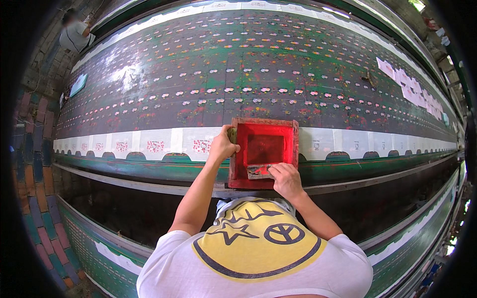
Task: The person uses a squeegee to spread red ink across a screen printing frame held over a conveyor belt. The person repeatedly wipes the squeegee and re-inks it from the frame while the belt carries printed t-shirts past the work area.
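1. Your right hand point(286, 180) has its fingers bent over the right end of the squeegee point(258, 172), grasping it; the rest of the blade reaches out to the left of your fingertips.
2. The squeegee sits inside the red screen frame point(263, 122), toward the end nearest your body. Its long axis runs side to side, roughly square to the frame's longer sides, and the dark red mesh point(267, 149) lies just beyond it, away from you. Your right hand is the nearer one to it.
3. Your left hand point(223, 145) is clasped on the frame's left side, near the far corner, thumb over the rim; the fingers are partly hidden.
4. The frame is a deep, box-like rectangle of worn wood, its inner walls coated in glossy red ink. The squeegee looks like a flat, greyish board, smeared red.
5. Beneath and to both sides of the frame runs a row of smooth white panels point(318, 141); those on the left carry red dotted figures point(155, 146), those on the right fainter outlines.
6. Beyond them, the long dark printing table point(198, 116) is speckled with paint and small pale marks, with pink-and-white sheets point(412, 90) at far right.
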